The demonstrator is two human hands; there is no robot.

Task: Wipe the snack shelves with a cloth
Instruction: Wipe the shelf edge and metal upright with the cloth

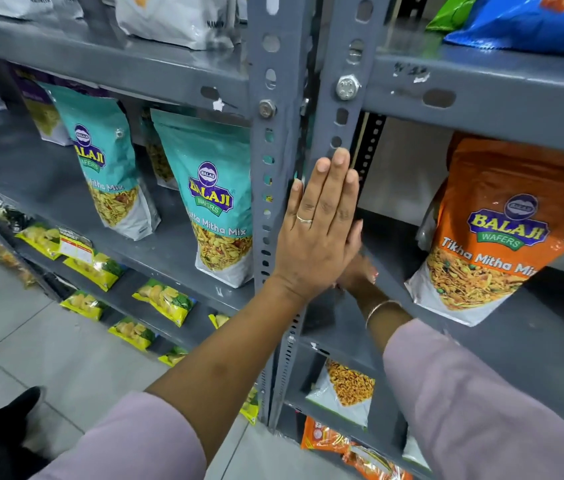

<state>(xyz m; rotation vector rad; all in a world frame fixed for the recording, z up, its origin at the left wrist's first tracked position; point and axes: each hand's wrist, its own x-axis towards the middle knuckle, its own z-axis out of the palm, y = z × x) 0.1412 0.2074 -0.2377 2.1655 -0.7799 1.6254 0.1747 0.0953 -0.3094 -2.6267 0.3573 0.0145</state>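
Note:
My left hand (318, 233) lies flat against the grey slotted upright post (342, 126) between two shelf bays, fingers straight and together, a ring on one finger. My right hand (360, 275) reaches onto the grey shelf (481, 344) of the right bay, just behind the left hand, which hides most of it. Only its wrist with a bangle and some fingertips show. No cloth shows in either hand. An orange snack bag (491, 237) stands on that shelf to the right of my hands.
Two teal snack bags (218, 202) (107, 161) stand on the left bay's shelf. Yellow packets (162, 299) lie on lower shelves. White bags (176, 19) and a blue bag (533, 26) sit on the top shelf. Tiled floor (31, 341) lies at the lower left.

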